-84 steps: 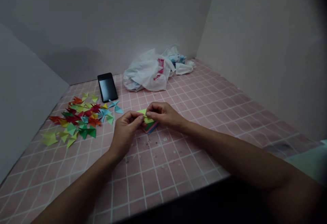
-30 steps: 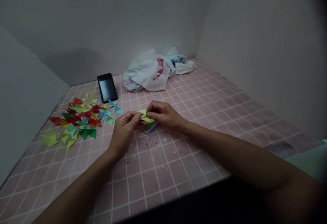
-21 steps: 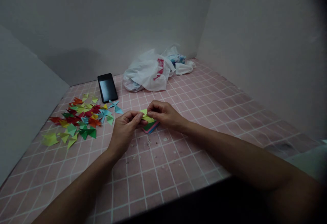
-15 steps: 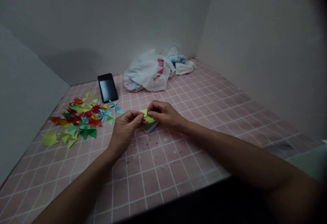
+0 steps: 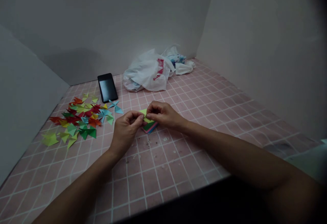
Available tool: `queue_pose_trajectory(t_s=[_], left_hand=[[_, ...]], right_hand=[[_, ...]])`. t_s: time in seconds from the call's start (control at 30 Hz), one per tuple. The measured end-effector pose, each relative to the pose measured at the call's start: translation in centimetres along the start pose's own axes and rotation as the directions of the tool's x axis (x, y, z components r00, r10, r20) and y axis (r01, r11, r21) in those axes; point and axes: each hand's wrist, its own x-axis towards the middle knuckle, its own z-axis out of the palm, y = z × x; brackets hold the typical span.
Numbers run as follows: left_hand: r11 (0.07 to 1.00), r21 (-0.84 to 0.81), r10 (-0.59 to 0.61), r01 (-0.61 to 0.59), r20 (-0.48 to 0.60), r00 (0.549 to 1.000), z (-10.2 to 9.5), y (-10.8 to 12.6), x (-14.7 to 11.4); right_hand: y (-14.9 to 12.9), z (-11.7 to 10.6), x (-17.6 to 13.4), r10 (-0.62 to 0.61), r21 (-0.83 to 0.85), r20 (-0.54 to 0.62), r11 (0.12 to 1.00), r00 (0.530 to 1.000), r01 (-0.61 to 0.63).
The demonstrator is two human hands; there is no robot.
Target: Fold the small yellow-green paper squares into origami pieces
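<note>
A pink grid-patterned tabletop (image 5: pixel 158 169) is being leaned over, with scuffs showing on its nearer squares. A small yellow-green folded paper (image 5: pixel 144 114) is being pinched between the left hand (image 5: pixel 125 130) and right hand (image 5: pixel 163 114), fingertips closed narrowly on it. It is being held just above a flat stack of coloured square sheets (image 5: pixel 150 126). Sharp triangular folded pieces (image 5: pixel 79 118) are being kept in a loose pile at left. Farther back, a glossy black phone (image 5: pixel 107 87) and a crumpled white plastic bag (image 5: pixel 150 70) are lying near the wall.

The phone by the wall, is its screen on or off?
Off, apparently: the phone lies flat on the pink tablecloth, its screen dark, showing only a faint grey sheen.
</note>
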Motion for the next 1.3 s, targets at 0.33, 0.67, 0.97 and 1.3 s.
queue_pose_trajectory(t_s=[0.33,0.67,0.97,1.3], left_hand=[[0.997,-0.06,-0.046,0.046,0.007,0.999,-0.1,0.12,0.11],[0.979,-0.18,-0.097,0.096,0.005,0.995,0.03,-0.01,0.0],[0.993,-0.109,-0.053,0.053,0.005,0.999,0.1,-0.18,-0.03],[0.986,-0.137,-0.083,0.091,0.064,0.995,-0.18,-0.07,0.1]], right_hand=[[-0.13,0.03,-0.06,-0.027,-0.006,0.001,1.0,1.0,0.027],[0.16,0.2,-0.14,0.075,0.098,0.008,0.992,0.997,-0.076],[-0.13,0.15,-0.14,0.043,0.073,0.027,0.996,0.999,-0.045],[0.0,0.17,-0.16,0.002,0.025,-0.018,1.0,1.0,-0.001]])
